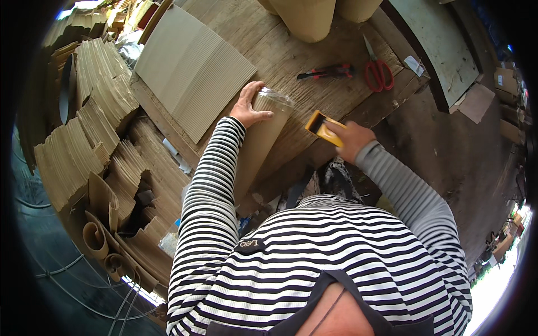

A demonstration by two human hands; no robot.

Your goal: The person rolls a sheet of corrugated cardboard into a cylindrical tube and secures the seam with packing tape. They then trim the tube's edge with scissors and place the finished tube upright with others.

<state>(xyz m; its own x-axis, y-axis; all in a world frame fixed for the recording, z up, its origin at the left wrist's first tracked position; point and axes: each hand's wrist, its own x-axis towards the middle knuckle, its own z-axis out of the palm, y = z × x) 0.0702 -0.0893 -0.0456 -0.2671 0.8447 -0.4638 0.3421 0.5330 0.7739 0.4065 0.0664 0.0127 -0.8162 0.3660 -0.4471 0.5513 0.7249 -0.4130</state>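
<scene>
A tan cardboard roll (258,140), its far end covered by clear plastic, lies slanted at the table's near edge. My left hand (249,107) grips it near that far end, fingers along its side and thumb across it. To the right, my right hand (354,138) is closed around a yellow hand tool (326,127) with a dark end; its exact kind is not clear. That tool is held apart from the roll, over the table's near edge. Beyond it on the wood lie a red-and-black utility knife (326,71) and red-handled scissors (379,71).
Ribbed cardboard sheets (193,67) cover the wooden table's (269,50) left side. Large tan cylinders (307,19) stand at the far edge. Stacks of corrugated cardboard (106,84) crowd the left, with rolled pieces (95,241) below. A pale metal-topped surface (434,45) stands at far right.
</scene>
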